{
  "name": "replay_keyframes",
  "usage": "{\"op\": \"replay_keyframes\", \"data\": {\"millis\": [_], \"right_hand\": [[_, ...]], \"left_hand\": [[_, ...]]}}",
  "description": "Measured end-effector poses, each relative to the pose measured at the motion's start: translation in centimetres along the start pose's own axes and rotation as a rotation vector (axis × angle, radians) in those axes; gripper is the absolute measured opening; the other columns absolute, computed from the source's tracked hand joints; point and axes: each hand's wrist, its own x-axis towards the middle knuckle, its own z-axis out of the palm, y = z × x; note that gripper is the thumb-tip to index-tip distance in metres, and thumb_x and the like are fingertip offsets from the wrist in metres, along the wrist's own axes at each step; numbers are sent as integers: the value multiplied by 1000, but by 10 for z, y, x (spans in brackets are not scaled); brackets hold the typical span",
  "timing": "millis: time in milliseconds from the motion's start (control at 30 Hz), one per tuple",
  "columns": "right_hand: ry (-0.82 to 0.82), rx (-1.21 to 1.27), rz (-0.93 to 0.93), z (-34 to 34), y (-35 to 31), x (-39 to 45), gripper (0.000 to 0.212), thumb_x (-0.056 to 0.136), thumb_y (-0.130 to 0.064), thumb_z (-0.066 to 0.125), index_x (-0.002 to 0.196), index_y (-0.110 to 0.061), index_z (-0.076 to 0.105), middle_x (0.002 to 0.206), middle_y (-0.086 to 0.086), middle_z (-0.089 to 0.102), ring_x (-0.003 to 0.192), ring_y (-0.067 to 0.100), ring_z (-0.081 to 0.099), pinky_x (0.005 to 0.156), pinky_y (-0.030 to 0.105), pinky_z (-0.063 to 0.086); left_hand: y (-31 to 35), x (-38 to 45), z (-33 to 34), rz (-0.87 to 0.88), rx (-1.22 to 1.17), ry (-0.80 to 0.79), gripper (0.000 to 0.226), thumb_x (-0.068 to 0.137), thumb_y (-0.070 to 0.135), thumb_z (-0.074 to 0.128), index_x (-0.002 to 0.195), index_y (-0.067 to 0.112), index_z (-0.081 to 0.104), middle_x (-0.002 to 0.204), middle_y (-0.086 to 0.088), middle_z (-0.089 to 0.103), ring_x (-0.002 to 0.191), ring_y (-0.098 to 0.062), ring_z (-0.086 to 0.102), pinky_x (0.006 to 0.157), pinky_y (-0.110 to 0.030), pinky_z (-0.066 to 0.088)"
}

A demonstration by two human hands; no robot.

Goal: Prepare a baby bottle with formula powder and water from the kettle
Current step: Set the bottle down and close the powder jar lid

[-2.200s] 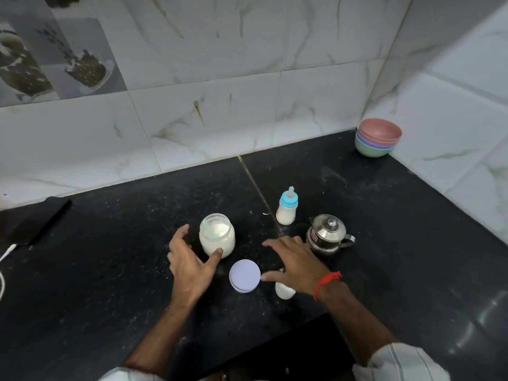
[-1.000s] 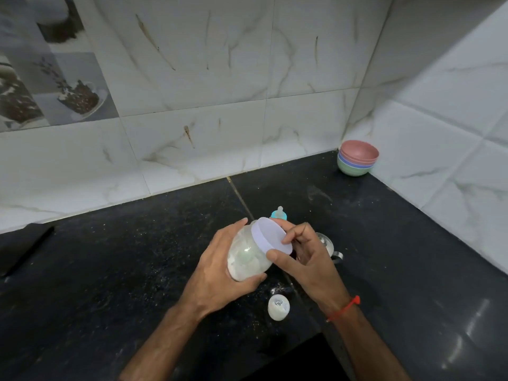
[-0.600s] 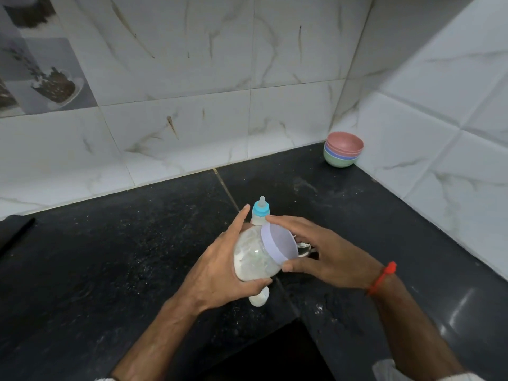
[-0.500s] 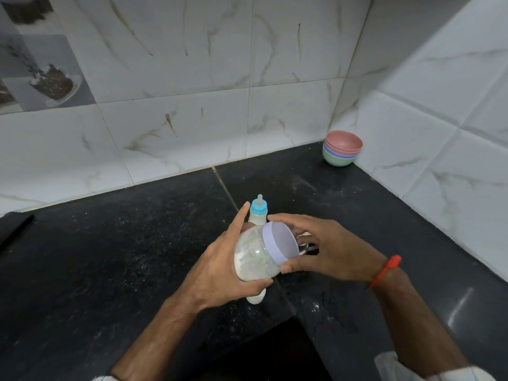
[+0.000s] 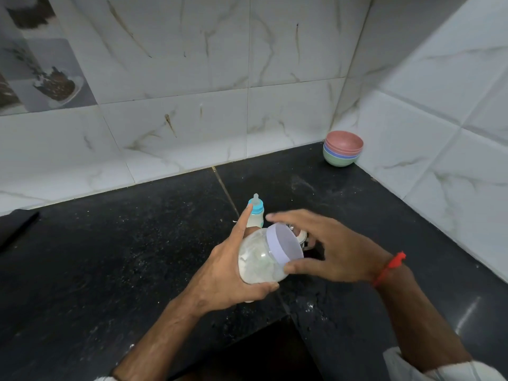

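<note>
At nine o'clock, at the far left edge of my black speckled stone tabletop (image 5: 110, 257), lies a flat dark object (image 5: 16, 229) that I cannot identify. Near the centre, my left hand (image 5: 228, 273) wraps around the clear rounded plastic jar of white formula powder (image 5: 257, 261), thumb underneath and index finger stretched up along its far side; I hold it lifted off the tabletop and tipped so its mouth points toward three o'clock. The pale lilac round lid (image 5: 283, 247) sits on that mouth. Just past my left index fingertip, at twelve o'clock from the jar, the small baby bottle with a blue collar and clear teat (image 5: 255, 211) stands upright on the tabletop, pale contents visible inside. At six o'clock from the jar, a small white object (image 5: 249, 300) peeks out below my left hand; too little shows to say what it is. My right hand (image 5: 330, 248) grasps the lid, thumb pressed on its lower rim and fingers arched over its top edge; a red thread band (image 5: 390, 268) circles that wrist. Behind these fingers a sliver of the shiny steel kettle (image 5: 301, 237) shows, mostly hidden. At two o'clock, in the tiled corner, a stack of pastel bowls (image 5: 343, 151), pink on top and green at the bottom, rests on the tabletop.
</note>
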Motion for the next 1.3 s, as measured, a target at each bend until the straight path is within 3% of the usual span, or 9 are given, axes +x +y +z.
{"op": "replay_keyframes", "data": {"millis": [200,367,467,600,767,1000,1100,1167,1300], "right_hand": [[304,-410,224,25,-17,8,85,78,-90,25,119,-26,62,96,-4,74,85,18,70,72,37,58],[182,-299,-53,23,-6,9,83,87,-76,50,144,-16,54,132,0,66,107,21,68,80,43,61],[354,-330,-110,37,-10,16,67,90,-61,53,125,-5,67,109,5,71,80,24,69,62,29,52],[497,-432,-76,54,-16,25,54,88,-54,55,112,-9,72,90,0,70,63,20,62,64,19,30],[546,-442,58,69,-18,34,47,91,-53,52,108,-12,68,74,-1,65,57,20,60,57,22,31],[536,-382,170,78,-8,43,60,91,-68,46,121,-21,66,86,-4,69,67,20,65,58,32,54],[522,-256,361,79,1,49,73,86,-86,30,138,-39,51,111,-13,68,88,15,68,69,33,54],[489,-90,492,82,12,50,69,86,-85,25,141,-46,40,103,-16,64,91,10,64,74,35,48],[520,-37,585,88,25,47,62,89,-81,19,135,-46,43,102,-16,66,94,5,59,78,37,42]], "left_hand": [[2,4,4,9,-43,-43,140,69,34,96,162,54,-6,139,36,57,122,3,65,87,-7,54],[1,8,-4,6,-88,-58,134,70,32,95,162,56,0,139,28,62,124,-5,67,92,-16,57],[2,9,-7,14,-35,-105,134,70,32,95,161,58,0,141,22,62,124,-11,68,96,-27,61],[6,7,-10,8,81,-72,129,69,30,94,160,60,7,152,20,54,133,-12,62,101,-42,60],[8,8,-17,-3,221,-35,128,67,40,91,158,65,4,152,29,51,128,-3,62,101,-38,58],[-17,21,-16,-50,136,-54,122,67,53,92,156,66,10,154,32,47,136,0,55,105,-36,56],[-42,35,-11,-96,89,31,113,63,58,91,150,68,20,149,32,42,137,-1,39,105,-32,46],[-65,44,-6,-188,87,125,101,61,59,90,140,71,27,143,23,39,132,-11,30,104,-35,39],[-111,65,-1,-396,5,272,104,64,35,98,144,43,32,143,3,46,140,-23,34,117,-48,42]]}}
